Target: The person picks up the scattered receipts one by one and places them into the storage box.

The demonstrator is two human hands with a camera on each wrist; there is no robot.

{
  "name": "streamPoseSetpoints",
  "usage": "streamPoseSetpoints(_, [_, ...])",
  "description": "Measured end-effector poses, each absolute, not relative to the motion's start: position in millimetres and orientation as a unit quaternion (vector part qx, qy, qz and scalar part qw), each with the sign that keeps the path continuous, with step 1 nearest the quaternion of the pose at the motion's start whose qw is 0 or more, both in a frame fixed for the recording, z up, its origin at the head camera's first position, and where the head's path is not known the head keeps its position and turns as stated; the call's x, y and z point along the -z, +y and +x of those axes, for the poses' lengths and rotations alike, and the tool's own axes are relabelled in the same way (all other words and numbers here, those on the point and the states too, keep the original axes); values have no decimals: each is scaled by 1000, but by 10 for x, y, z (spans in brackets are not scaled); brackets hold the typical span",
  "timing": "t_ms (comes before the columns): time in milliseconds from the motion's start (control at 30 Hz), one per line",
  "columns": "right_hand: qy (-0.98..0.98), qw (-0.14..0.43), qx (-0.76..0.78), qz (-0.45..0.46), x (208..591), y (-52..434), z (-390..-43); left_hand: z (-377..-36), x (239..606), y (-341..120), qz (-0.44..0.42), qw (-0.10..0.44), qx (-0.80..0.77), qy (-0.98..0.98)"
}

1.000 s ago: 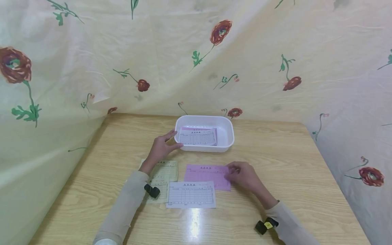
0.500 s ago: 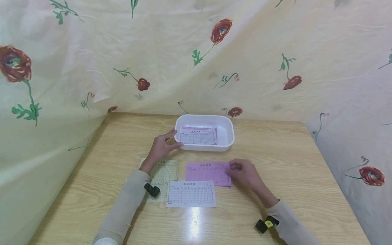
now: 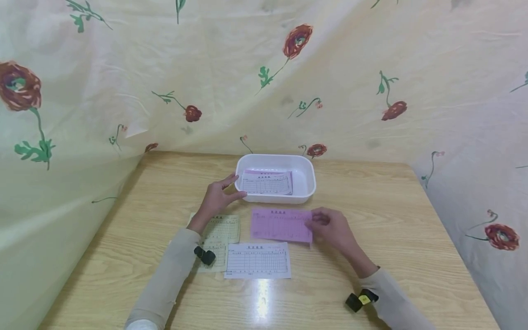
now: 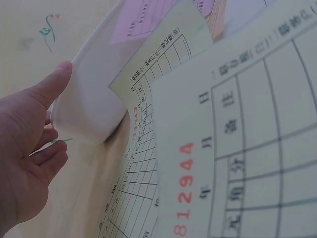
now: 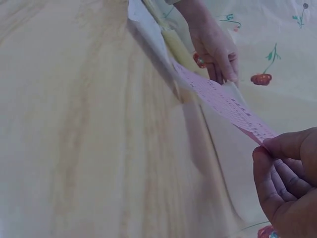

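Head view: right hand point(image 3: 330, 228) pinches pink slip point(image 3: 281, 225) at its right edge, lifted off table point(image 3: 392, 220) | left hand point(image 3: 216, 198) relaxed, fingers touching white tray point(image 3: 307, 192) beyond slip | likely light, floppy; corner pinch suits.

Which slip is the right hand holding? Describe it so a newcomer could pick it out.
Start at the wooden table and find the white tray near its far edge. Just in front of the tray, the right hand pinches the right end of the pink slip, lifted off the wood. It is the only pink one outside the tray; the slips nearby are white and yellow-green.
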State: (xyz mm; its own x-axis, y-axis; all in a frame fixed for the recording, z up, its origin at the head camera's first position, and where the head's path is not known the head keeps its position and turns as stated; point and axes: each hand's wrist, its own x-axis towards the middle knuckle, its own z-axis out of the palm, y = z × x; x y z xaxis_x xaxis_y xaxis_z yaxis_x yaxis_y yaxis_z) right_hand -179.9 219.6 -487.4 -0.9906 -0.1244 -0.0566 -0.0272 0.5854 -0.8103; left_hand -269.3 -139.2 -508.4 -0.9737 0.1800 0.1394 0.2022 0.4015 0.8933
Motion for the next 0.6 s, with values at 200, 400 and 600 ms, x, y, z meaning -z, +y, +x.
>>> streamPoseSetpoints(200, [884,49,463,-43,4797,2204,-1810,-2701,5084,-1395,-113,8,532,-839])
streamPoseSetpoints(400, [876,54,478,-38,4719,2200,-1797,-2700,5087,-1405,-110,3,528,-842])
streamPoseSetpoints(600, [861,62,504,-34,4659,2212,-1792,-2701,5096,-1406,-112,6,528,-842])
